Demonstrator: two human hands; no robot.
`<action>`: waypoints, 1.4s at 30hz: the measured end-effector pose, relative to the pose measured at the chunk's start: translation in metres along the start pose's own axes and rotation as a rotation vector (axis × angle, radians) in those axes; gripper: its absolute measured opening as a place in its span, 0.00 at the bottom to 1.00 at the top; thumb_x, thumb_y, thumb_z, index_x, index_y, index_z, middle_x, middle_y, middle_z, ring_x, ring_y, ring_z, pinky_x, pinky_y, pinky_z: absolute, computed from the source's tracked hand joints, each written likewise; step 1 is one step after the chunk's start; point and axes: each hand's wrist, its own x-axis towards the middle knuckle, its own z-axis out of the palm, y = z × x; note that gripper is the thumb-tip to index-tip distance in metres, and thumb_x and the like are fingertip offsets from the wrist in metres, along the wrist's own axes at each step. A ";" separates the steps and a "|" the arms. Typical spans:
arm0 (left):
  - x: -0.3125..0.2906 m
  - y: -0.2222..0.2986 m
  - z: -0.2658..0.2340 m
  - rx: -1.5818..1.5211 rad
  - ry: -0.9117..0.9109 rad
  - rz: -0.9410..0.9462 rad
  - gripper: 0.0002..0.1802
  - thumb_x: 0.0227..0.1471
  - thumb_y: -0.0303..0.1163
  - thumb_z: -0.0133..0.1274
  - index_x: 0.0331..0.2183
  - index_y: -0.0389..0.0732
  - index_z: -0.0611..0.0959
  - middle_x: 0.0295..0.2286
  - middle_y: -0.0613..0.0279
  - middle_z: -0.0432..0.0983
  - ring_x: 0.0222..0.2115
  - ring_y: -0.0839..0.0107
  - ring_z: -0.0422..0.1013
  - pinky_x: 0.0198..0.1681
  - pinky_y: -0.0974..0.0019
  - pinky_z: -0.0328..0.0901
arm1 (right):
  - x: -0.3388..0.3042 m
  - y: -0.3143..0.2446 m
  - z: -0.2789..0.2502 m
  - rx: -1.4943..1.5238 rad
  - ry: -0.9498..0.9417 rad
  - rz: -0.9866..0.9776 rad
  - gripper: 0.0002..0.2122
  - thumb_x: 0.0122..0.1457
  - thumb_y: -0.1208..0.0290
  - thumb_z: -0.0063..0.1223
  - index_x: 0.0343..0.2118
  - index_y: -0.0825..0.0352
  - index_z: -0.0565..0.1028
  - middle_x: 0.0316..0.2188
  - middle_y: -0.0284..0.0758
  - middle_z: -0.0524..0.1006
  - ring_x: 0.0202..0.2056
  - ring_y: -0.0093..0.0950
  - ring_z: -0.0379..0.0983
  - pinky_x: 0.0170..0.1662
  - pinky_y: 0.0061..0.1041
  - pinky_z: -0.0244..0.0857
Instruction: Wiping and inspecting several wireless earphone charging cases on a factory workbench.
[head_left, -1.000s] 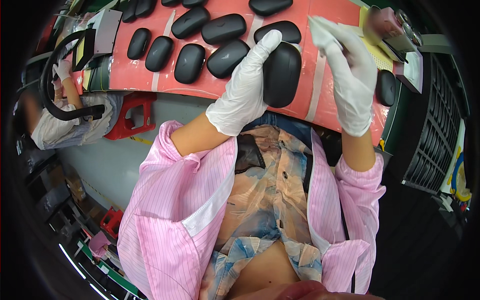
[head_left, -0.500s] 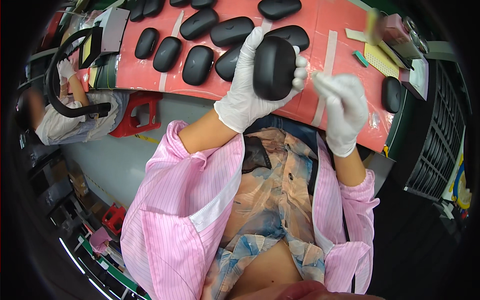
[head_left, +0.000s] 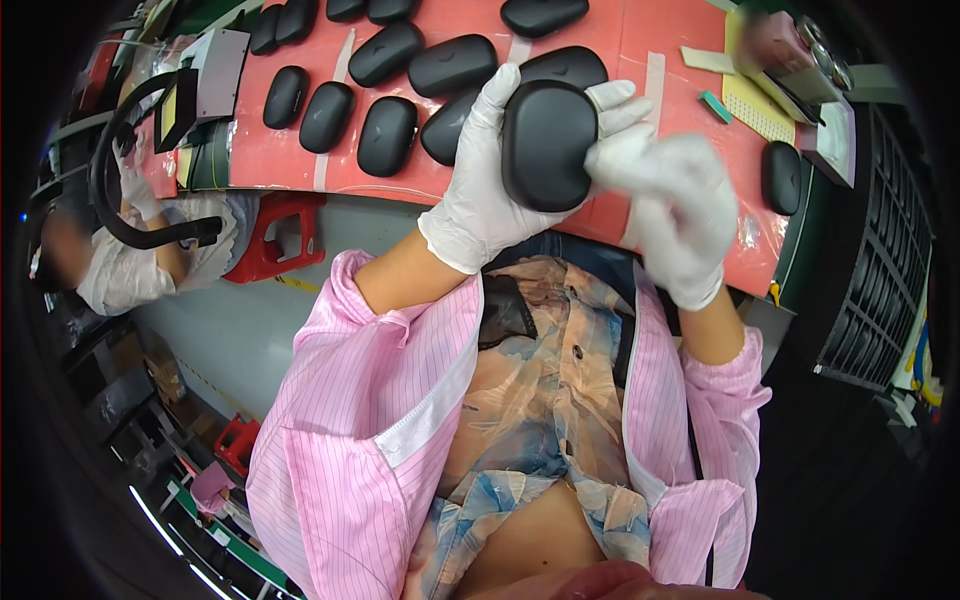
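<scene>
In my white-gloved left hand (head_left: pixel 470 195) lies a smooth black oval case (head_left: pixel 548 145), its broad face turned up. The thumb runs along the case's left side, and fingertips show past its right edge. My right hand (head_left: pixel 682 215), also gloved in white, is at the case's right edge, its curled fingers pressed together and smeared by motion. Whether something small is pinched in them is hidden. Just beyond the held case, a similar black case (head_left: pixel 565 66) rests on the red-covered table (head_left: pixel 630 35).
Several more black cases (head_left: pixel 388 135) lie across the table to the left, and one (head_left: pixel 781 178) sits near its right edge. A small green block (head_left: pixel 715 105) and a yellow perforated sheet (head_left: pixel 760 110) lie at right. A co-worker (head_left: pixel 150 240) sits far left near a red stool (head_left: pixel 285 235).
My right hand has moved left to the held case's right edge. The case has turned to show its broad face, and my left fingers have stretched out more.
</scene>
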 end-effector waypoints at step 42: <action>0.040 0.028 -0.012 2.676 0.237 0.557 0.37 0.39 0.33 0.63 0.54 0.41 0.71 0.46 0.50 0.69 0.46 0.51 0.65 0.51 0.54 0.61 | -0.073 0.040 -0.114 -0.631 0.123 0.727 0.21 0.49 0.59 0.59 0.44 0.68 0.75 0.55 0.51 0.62 0.55 0.50 0.62 0.56 0.37 0.61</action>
